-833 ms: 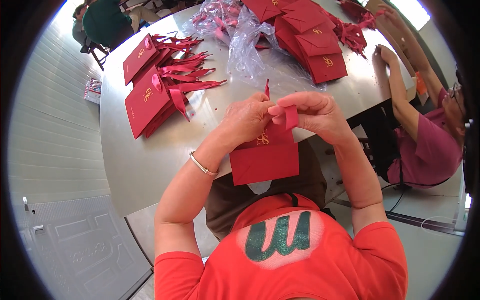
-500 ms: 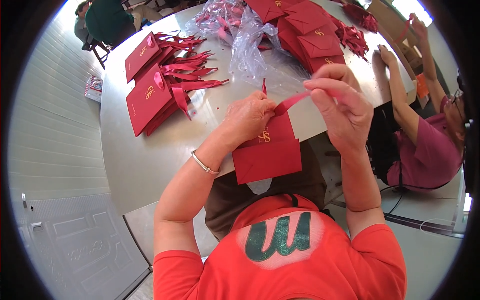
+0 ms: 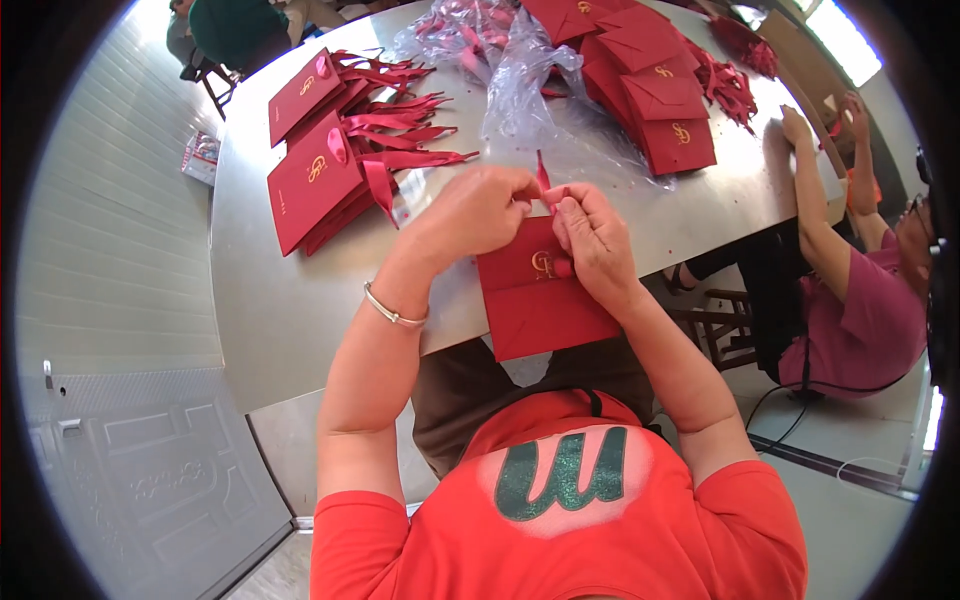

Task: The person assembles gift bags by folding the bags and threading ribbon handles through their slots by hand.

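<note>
A red bag (image 3: 550,322) is positioned at the table (image 3: 245,340) edge; its ribbon (image 3: 541,170) is pinched by the right hand (image 3: 598,240) (closure of the left hand (image 3: 480,215) cannot be told); ribbon judged unfinished, while ribboned bags (image 3: 318,192) are already stacked leftward.

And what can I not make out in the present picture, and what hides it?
All in the head view:
Middle of the narrow red fabric ribbon, knotted or not: hidden by the fingers of the left hand and right hand.
Inside of the crumpled clear plastic bag: blurred by folds and glare.
Person in a dark green top: upper part cut off by the top edge.
Whether the co-worker's raised hand holds something: too small to tell.
</note>
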A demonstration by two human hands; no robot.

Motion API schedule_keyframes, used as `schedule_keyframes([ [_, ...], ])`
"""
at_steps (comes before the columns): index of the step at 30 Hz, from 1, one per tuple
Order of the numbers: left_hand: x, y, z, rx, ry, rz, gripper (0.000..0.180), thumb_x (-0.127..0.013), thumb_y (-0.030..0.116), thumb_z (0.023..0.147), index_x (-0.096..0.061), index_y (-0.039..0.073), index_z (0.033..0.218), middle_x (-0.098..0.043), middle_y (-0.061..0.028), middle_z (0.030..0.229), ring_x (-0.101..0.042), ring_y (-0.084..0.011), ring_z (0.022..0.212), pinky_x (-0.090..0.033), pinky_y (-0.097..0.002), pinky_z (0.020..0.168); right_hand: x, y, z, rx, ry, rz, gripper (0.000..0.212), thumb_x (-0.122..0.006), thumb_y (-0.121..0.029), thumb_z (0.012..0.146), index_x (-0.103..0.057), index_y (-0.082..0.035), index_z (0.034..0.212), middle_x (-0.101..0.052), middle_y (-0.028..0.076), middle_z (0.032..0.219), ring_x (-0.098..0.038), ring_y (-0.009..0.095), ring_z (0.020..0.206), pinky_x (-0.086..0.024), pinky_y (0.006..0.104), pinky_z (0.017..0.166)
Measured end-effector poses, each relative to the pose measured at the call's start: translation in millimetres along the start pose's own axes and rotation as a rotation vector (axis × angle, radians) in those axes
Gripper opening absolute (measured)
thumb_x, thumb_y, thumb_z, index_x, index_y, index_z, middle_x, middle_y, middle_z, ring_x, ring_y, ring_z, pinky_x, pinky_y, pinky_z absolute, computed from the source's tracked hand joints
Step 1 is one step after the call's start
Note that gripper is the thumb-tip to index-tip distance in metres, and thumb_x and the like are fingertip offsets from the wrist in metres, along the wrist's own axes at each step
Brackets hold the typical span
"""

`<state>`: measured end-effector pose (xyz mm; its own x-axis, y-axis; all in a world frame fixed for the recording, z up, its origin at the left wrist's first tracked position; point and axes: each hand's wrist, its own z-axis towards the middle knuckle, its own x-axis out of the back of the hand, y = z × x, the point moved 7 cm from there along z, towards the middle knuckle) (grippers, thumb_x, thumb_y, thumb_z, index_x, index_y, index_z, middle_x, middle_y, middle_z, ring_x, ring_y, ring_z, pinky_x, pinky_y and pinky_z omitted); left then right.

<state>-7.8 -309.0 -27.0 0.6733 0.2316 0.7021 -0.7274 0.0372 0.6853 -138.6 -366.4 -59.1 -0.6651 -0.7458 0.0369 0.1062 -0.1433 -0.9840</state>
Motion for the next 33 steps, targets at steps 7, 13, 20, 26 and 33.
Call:
schedule_keyframes([
  [7, 17, -17, -6, 0.16, -0.195, 0.066, 0.019, -0.058, 0.004, 0.083, -0.071, 0.0, 0.096, -0.072, -0.011, 0.079, -0.068, -0.0175, 0.072, -0.052, -0.032, 0.068, -9, 0, -1, 0.003, -0.021, -0.191, 0.011, -0.057, -0.007, 0.099, -0.058, 0.0, 0.108, -0.057, 0.001, 0.068, -0.054, 0.005, 0.061, -0.042, 0.0224, 0.054],
  [13, 19, -28, -6, 0.301, -0.312, -0.065, 0.019, -0.058, 0.003, 0.085, -0.072, 0.0, 0.098, -0.07, -0.0065, 0.078, -0.06, -0.0121, 0.061, -0.05, -0.0291, 0.062, -12, -10, 1, 0.275, 0.014, -0.448, 0.008, -0.066, -0.007, 0.092, -0.066, -0.001, 0.097, -0.068, 0.009, 0.078, -0.064, 0.013, 0.062, -0.049, 0.0274, 0.057],
  [20, 9, -27, -16, 0.364, -0.378, -0.347, 0.022, -0.055, 0.001, 0.089, -0.071, -0.001, 0.103, -0.064, -0.0007, 0.076, -0.055, -0.0068, 0.06, -0.047, -0.0244, 0.058, -13, -18, -4, 0.333, 0.042, -0.508, 0.012, -0.068, -0.003, 0.086, -0.07, -0.001, 0.098, -0.069, 0.013, 0.088, -0.067, 0.027, 0.081, -0.052, 0.0338, 0.073],
  [26, 3, -21, -16, 0.13, -0.246, -0.134, 0.022, -0.058, 0.003, 0.085, -0.071, -0.002, 0.102, -0.072, -0.0081, 0.085, -0.064, -0.0138, 0.074, -0.051, -0.0284, 0.067, -15, -20, -5, 0.441, 0.064, -0.572, 0.012, -0.07, -0.002, 0.085, -0.069, -0.001, 0.097, -0.069, 0.012, 0.087, -0.068, 0.024, 0.075, -0.053, 0.0327, 0.069],
  [33, 4, -24, -17, 0.152, -0.203, -0.128, 0.02, -0.059, 0.002, 0.082, -0.07, -0.003, 0.097, -0.071, -0.0098, 0.082, -0.063, -0.0159, 0.069, -0.051, -0.0292, 0.064, -8, -19, -5, 0.227, 0.108, -0.412, 0.011, -0.071, -0.004, 0.086, -0.067, -0.001, 0.096, -0.069, 0.008, 0.084, -0.065, 0.014, 0.059, -0.052, 0.0284, 0.059],
])
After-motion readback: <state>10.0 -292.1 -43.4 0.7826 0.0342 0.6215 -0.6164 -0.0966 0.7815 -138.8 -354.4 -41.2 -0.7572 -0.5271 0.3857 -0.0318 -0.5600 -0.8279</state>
